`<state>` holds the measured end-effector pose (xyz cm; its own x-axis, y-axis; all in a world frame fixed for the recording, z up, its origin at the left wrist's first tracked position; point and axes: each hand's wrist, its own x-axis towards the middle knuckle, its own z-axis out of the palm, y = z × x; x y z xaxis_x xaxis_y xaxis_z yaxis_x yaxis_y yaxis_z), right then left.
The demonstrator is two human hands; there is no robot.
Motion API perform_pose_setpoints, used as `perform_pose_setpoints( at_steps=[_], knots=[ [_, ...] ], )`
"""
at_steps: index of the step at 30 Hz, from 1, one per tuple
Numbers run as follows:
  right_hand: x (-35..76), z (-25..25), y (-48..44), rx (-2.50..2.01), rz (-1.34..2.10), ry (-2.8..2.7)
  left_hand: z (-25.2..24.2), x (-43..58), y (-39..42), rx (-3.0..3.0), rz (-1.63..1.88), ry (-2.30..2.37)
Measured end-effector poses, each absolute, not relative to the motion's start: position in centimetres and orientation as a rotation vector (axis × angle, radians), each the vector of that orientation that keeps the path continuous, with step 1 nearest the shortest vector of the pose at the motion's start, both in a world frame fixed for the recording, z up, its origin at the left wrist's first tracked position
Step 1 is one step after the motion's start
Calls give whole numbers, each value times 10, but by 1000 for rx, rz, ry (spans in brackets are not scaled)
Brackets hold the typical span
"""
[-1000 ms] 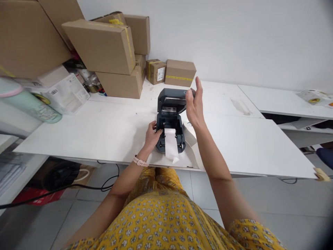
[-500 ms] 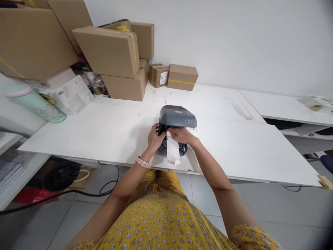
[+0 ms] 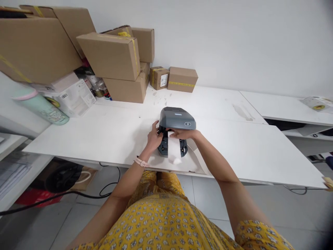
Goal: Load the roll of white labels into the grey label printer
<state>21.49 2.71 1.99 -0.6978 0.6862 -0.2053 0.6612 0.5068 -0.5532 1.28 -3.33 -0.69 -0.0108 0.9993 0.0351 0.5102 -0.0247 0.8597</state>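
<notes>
A dark grey label printer (image 3: 177, 119) stands on the white table with its lid raised. A white paper strip (image 3: 174, 150) runs out of it over the front, its end curled near the table edge. My left hand (image 3: 154, 139) holds the printer's left side, thumb at the inner edge and fingers along the outside. My right hand (image 3: 184, 134) reaches in under the lid from the right, its fingers on the upper part of the strip. The lid and the hand itself partly hide those fingertips.
Cardboard boxes (image 3: 108, 55) are stacked at the back left, and two smaller cartons (image 3: 182, 79) stand against the wall. A mint green bottle (image 3: 43, 107) leans beside a white box (image 3: 75, 99) at the left. A black cable (image 3: 85, 194) runs below the table.
My right hand has shifted slightly to the right inside the printer, and the paper strip has moved a little right with it. My left hand stays on the printer's side.
</notes>
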Motion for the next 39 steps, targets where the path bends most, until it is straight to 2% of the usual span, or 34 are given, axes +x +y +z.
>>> perform_pose_setpoints(
  at_steps=[3, 9, 14, 21, 25, 29, 31, 33, 37, 39],
  knots=[
    [222, 39, 40, -1146, 1097, -2734, -5, 10, -33, 1684, 899, 1573],
    [218, 77, 73, -1245, 874, -2778, -6, 13, -35, 1623, 941, 1581],
    [205, 83, 97, -1475, 711, -2720, -14, 16, -35, 1593, 998, 1588],
    [199, 82, 129, -1573, 548, -2699, -23, 15, -33, 1579, 1058, 1586],
    [194, 93, 129, -1554, 645, -2688, -24, 14, -34, 1575, 1042, 1575],
    [212, 120, 95, -1111, 976, -2734, -23, 14, -34, 1553, 1064, 1561],
    [242, 129, 62, -849, 1107, -2615, -23, 14, -34, 1545, 1063, 1564],
    [286, 125, 22, -797, 1118, -2386, -23, 14, -34, 1547, 1067, 1560],
    [377, 81, -61, -1041, 648, -1491, -26, 16, -34, 1536, 1094, 1546],
    [402, 52, -92, -1125, 535, -1255, -27, 16, -34, 1528, 1101, 1549]
  ],
)
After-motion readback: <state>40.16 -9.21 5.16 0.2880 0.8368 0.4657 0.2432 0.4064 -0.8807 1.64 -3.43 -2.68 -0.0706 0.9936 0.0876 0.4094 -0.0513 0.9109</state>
